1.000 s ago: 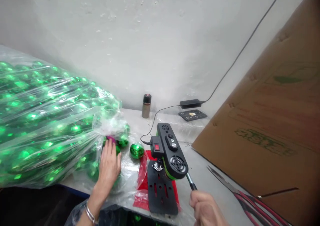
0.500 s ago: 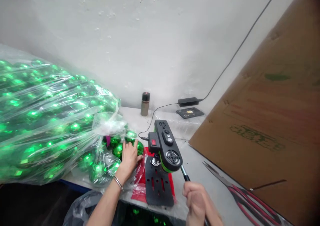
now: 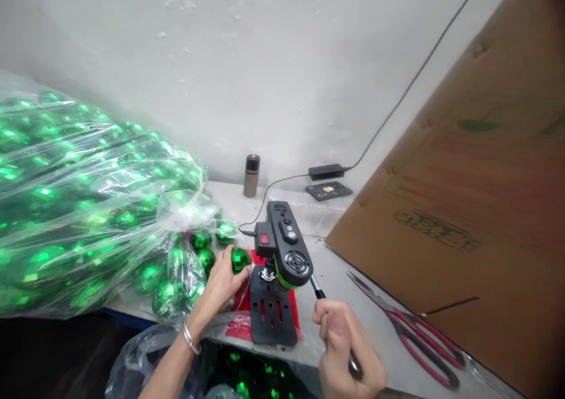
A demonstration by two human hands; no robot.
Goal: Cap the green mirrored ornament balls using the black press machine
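My left hand is closed around a shiny green faceted bauble, with the thumb on its near right side. Several loose green baubles lie just beyond and left of that hand. My right hand is wrapped round the black handle of a metal rod. The rod runs up behind a black device with round vents and buttons; where it ends is hidden. A slotted black plate at the foot of the device rests on a red sheet.
A big knotted clear bag of green baubles fills the left. Scissors lie at right before a cardboard box. Farther back are a small bottle, a power adapter and a phone. More baubles are below the edge.
My left hand has closed round one bauble and brought it slightly away from the others. My right hand still grips the rod's handle. The view has shifted a little.
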